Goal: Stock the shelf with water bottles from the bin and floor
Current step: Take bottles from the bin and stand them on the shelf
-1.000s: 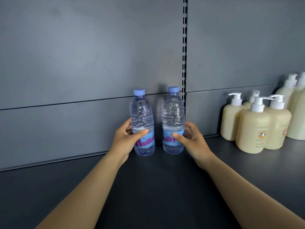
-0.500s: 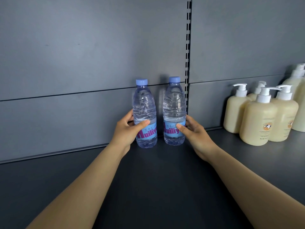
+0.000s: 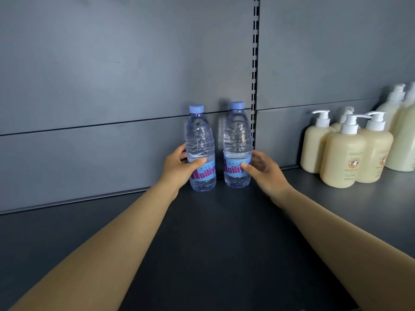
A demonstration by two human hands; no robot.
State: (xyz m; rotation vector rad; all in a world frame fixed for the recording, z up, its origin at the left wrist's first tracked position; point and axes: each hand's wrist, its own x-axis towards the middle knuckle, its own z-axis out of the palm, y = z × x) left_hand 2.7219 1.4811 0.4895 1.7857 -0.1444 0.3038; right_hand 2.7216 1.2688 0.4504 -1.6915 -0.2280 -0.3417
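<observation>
Left bottle point(image 3: 201, 149) gripped by left hand point(image 3: 179, 169), right bottle point(image 3: 237, 145) by right hand point(image 3: 261, 170); both now pushed back against the shelf point(image 3: 213, 232) wall, upright, placement judged nearly complete.

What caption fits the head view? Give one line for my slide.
Left hand and right hand each hold an upright water bottle at the shelf's back, beside cream pump bottles.

Two water bottles stand upright at the back of a grey shelf point(image 3: 213, 243), the left hand point(image 3: 179, 169) gripping the left bottle point(image 3: 201, 151), the right hand point(image 3: 263, 170) gripping the right bottle point(image 3: 237, 147); cream pump bottles point(image 3: 343, 153) stand far right
</observation>
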